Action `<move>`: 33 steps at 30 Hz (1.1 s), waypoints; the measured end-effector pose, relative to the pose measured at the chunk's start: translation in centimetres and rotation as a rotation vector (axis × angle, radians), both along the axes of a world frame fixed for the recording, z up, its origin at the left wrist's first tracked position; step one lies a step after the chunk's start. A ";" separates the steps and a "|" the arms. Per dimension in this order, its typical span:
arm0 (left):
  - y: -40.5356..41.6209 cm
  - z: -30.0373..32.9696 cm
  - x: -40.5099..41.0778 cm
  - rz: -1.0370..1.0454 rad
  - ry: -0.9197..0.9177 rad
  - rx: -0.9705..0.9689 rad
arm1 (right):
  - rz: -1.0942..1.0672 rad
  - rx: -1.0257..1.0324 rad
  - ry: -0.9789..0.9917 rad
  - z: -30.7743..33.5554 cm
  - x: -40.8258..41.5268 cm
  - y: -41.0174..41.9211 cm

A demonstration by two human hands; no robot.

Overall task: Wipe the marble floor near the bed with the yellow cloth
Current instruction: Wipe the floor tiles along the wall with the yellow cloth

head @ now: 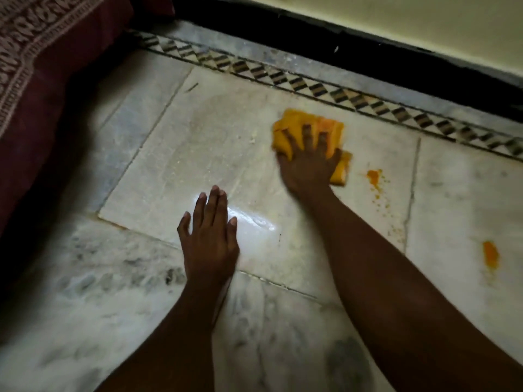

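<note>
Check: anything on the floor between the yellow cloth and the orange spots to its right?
Nothing visible. The right hand presses the yellow cloth flat on the marble floor; the nearest orange spot lies just right of it over bare marble, the second orange spot farther right. The left hand rests flat, on the other side.

Floor (pixel 175 154): bed (pixel 31 89) along left edge; inlaid border strip (pixel 311 87) ran behind, parallel to wall (pixel 396 21) at far side. Cloth (pixel 297 128) lay on floor, just before border strip, right of centre. Right hand (pixel 307 165) rested flat on cloth. Left hand (pixel 208 236) rested flat on floor, nearer and left of cloth, apart from it. Spill patch (pixel 373 176) just right of cloth; second patch (pixel 490 254) farther right and nearer, well apart.
</note>
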State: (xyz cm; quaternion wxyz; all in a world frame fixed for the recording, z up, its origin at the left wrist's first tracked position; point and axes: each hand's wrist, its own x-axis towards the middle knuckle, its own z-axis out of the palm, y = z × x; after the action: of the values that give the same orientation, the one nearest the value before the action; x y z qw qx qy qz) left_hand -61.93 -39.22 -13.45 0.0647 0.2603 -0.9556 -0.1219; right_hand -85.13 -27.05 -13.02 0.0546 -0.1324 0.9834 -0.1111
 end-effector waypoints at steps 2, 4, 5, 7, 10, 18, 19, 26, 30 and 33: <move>0.3 0.2 0.1 -0.002 0.024 0.016 | 0.280 0.043 0.066 0.0 4.0 3.1; 0.4 0.3 0.1 -0.005 0.030 0.025 | 0.371 0.083 0.063 0.4 6.2 7.7; 0.3 0.2 0.1 -0.013 0.028 0.024 | 0.335 0.125 0.061 0.7 5.7 9.7; 0.2 -0.3 0.3 -0.030 0.038 0.020 | 0.119 0.196 0.064 0.8 2.2 12.3; 0.1 -0.6 0.4 -0.046 0.067 0.020 | -0.226 0.068 -0.085 1.8 -3.4 12.0; 3.7 0.6 0.8 -0.284 0.123 0.066 | 0.243 0.113 -0.054 1.2 7.9 17.3; 5.2 0.3 0.6 -0.357 0.135 0.083 | 0.170 0.143 -0.051 1.4 6.9 18.6; 7.7 -1.0 0.3 -0.398 0.114 0.044 | -0.408 -0.585 -0.221 3.0 1.6 9.9; 7.7 -0.6 0.0 -0.360 0.114 0.035 | 0.323 -0.066 -0.018 0.8 6.3 10.1; 7.7 -0.5 0.0 -0.359 0.103 0.011 | 0.650 0.010 -0.046 0.1 6.6 15.8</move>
State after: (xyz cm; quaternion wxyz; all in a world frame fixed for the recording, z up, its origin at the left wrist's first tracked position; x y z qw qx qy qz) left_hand -61.96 -31.48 -13.99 0.0894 0.0791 -0.9815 -0.1498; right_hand -78.52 -11.27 -12.88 0.1099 -0.4369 0.8887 -0.0858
